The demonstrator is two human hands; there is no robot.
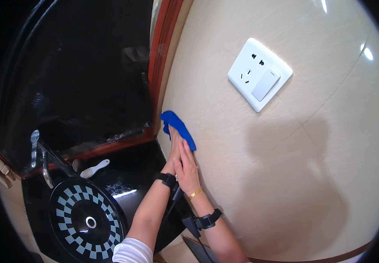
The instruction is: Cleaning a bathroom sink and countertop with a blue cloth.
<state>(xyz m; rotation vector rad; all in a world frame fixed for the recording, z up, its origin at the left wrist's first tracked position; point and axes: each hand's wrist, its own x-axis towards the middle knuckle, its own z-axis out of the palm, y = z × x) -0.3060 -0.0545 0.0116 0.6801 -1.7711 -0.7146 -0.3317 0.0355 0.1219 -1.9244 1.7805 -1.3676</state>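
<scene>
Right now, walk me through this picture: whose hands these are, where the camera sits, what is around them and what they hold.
This is one picture from a wide fisheye camera worn on a person's head, looking toward their own hands; straight edges bend near the rim. Both forearms come in from the lower edge. The left hand and the right hand lie side by side against a glossy beige tiled wall, pressing a blue cloth flat on it. Each arm wears a black strap, and the right wrist a gold bangle. Higher on the wall sits a white socket with a switch. To the left is a dark window with a reddish frame, and below it a black counter with a round checkered disc.
</scene>
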